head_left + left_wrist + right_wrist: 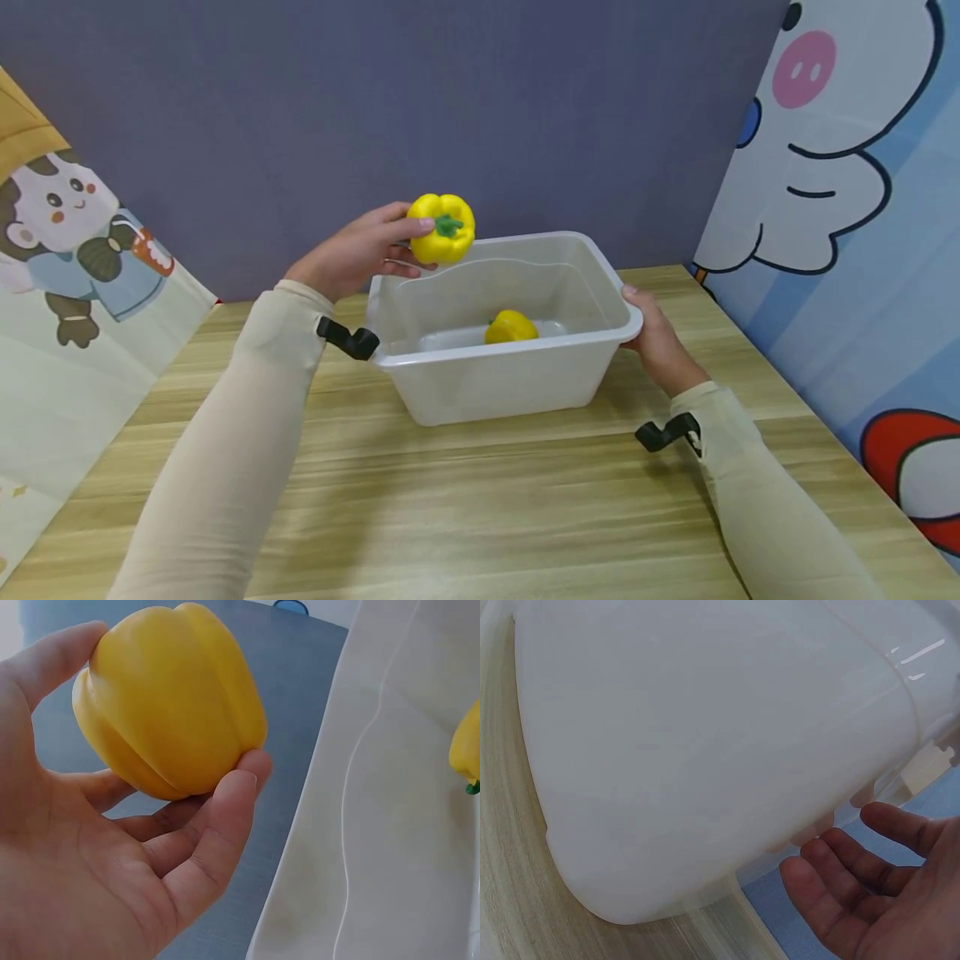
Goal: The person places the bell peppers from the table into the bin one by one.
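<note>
My left hand [411, 246] grips a yellow bell pepper [442, 229] with a green stem, raised above the back left corner of a white translucent plastic bin [487, 387]. In the left wrist view, thumb and fingertips of that hand [169, 712] pinch the pepper [180, 682] beside the bin wall [390, 825]. A second yellow pepper [510, 327] [466, 750] lies on the bin floor. My right hand [648, 325] holds the bin's right rim, thumb on top. The right wrist view shows its fingers [862, 885] lightly curved under the rim, close to the bin's side [705, 750].
The bin stands on a light wooden table [480, 500], toward its back. A purple wall [450, 100] closes off the far side. Cartoon-printed panels stand at the left [67, 275] and right [847, 208] edges.
</note>
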Demonstrator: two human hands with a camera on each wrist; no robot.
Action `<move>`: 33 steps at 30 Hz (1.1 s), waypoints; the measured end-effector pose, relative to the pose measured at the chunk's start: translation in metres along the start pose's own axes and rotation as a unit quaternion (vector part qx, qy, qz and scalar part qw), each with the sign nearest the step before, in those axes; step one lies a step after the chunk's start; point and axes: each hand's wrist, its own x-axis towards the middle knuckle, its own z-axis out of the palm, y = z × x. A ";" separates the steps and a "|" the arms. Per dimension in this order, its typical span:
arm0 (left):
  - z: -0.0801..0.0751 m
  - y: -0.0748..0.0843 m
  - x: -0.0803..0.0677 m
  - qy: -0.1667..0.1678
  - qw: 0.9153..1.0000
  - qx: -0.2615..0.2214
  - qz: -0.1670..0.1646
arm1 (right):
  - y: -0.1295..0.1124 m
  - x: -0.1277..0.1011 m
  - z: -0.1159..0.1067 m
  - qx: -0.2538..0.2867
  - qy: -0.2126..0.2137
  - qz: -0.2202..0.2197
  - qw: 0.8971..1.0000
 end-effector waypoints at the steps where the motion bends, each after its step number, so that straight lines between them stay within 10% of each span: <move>1: 0.000 0.000 0.001 0.000 1.000 -0.001 0.000 | 0.000 0.000 0.000 -0.001 -0.002 -0.002 1.000; 33: 0.020 0.000 0.025 -0.019 0.998 -0.034 0.053 | 0.000 0.000 0.000 -0.002 0.002 -0.005 1.000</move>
